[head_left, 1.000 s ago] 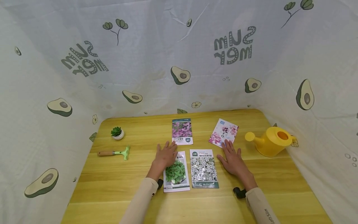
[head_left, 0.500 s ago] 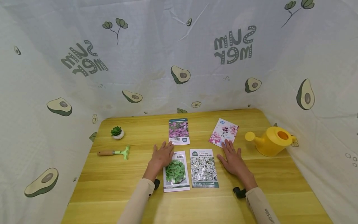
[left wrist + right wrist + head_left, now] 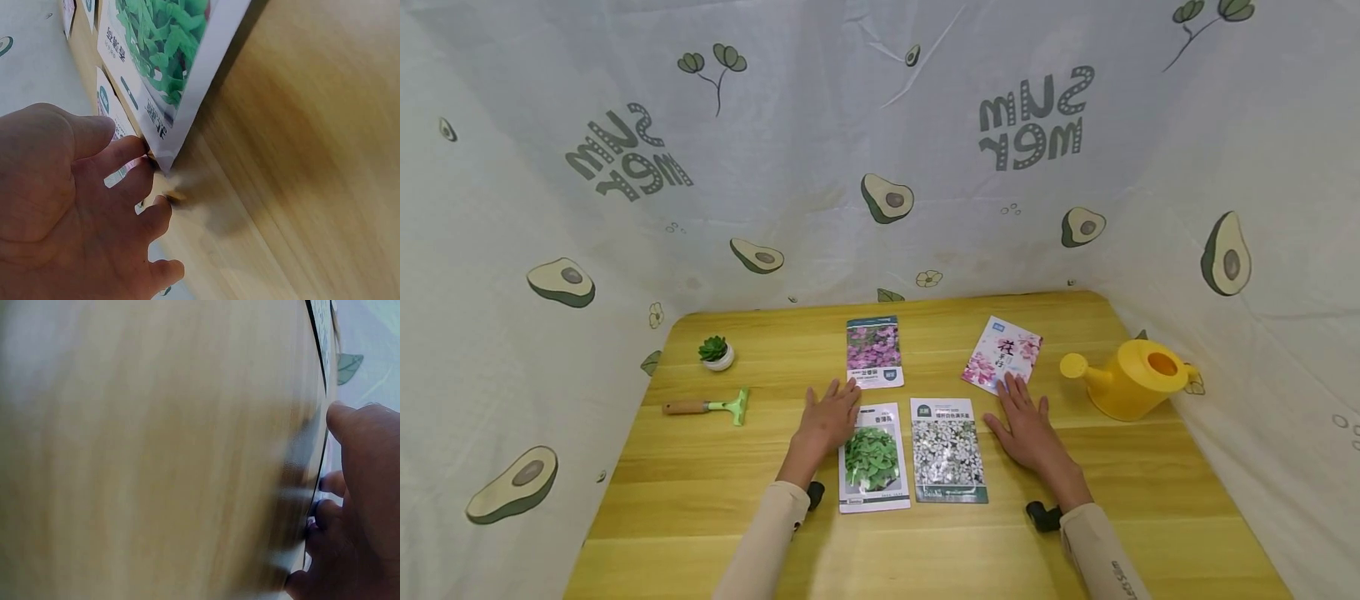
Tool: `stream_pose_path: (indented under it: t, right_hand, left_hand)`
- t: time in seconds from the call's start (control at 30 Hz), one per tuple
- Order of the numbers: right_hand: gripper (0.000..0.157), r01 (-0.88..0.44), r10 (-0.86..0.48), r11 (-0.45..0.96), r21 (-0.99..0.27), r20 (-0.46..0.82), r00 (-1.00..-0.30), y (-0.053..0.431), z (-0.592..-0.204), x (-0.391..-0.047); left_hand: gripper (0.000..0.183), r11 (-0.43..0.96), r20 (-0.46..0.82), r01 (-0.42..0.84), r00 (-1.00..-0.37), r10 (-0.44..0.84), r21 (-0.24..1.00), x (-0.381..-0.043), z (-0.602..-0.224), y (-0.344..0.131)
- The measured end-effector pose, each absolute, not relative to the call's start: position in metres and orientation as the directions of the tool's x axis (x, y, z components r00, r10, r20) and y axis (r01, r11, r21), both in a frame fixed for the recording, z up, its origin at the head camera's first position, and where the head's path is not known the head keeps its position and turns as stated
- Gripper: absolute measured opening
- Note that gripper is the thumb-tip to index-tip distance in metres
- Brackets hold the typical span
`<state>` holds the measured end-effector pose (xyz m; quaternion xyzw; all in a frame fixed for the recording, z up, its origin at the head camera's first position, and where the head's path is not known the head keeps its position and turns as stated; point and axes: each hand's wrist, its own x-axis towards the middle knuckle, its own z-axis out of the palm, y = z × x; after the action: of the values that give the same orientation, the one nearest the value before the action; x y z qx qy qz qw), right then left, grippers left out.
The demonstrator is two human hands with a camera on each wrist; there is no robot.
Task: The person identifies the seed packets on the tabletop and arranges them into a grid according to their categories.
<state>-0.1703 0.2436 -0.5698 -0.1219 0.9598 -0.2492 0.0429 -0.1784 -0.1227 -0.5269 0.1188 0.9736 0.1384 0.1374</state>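
In the head view my left hand [image 3: 826,423] lies palm down with fingers extended, its fingertips at the lower left corner of a purple-flower seed packet [image 3: 874,346]. Below that packet is a green-leaf seed packet [image 3: 872,458], its upper left edge close to the same hand. Seen from the left wrist, the fingers [image 3: 128,178] reach past a corner of the green-leaf packet. My right hand [image 3: 1028,433] is spread flat, fingertips on the lower edge of a pink-flower seed packet [image 3: 1003,354]. Left of its thumb lies a white-flower seed packet [image 3: 949,454].
A yellow watering can [image 3: 1131,382] stands on the right of the wooden table [image 3: 940,554]. To the left are a small potted succulent [image 3: 717,354] and a green-headed tool with a wooden handle [image 3: 707,407]. Avocado-print cloth [image 3: 820,150] hangs behind and at both sides.
The purple-flower packet has slid left together with my left hand. My right hand and the other packets stay where they were.
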Motion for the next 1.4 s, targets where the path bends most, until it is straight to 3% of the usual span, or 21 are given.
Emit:
stream_pose_path:
  t: [1.4]
  right_hand:
    - [0.073,-0.223,-0.279,0.841,-0.493,-0.044,-0.959,0.245,-0.565,-0.180]
  left_hand:
    - [0.051,0.921,-0.237,0.145,-0.941,0.242,0.361,-0.171,-0.532,-0.135]
